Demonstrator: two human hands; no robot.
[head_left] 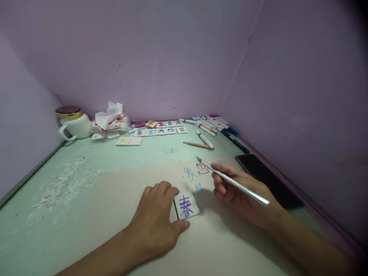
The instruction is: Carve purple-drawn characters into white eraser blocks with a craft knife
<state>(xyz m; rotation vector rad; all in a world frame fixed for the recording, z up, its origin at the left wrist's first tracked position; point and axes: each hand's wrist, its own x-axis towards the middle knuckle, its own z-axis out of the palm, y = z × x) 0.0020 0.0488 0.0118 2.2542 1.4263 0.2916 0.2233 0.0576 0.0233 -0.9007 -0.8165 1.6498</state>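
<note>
A white square tile with a purple Chinese character lies on the pale sheet. My left hand grips it by its edges, fingers at the far left corner and thumb at the near side. In my right hand is a slim silver craft knife, held like a pen. Its pointed blade is aimed to the far left, above the handwritten characters on the sheet. The blade is apart from the tile.
White scraps are scattered on the left. A white mug, a tissue pack, character tiles and two light tiles stand further back. Several markers, a wooden-handled tool and a black phone lie right.
</note>
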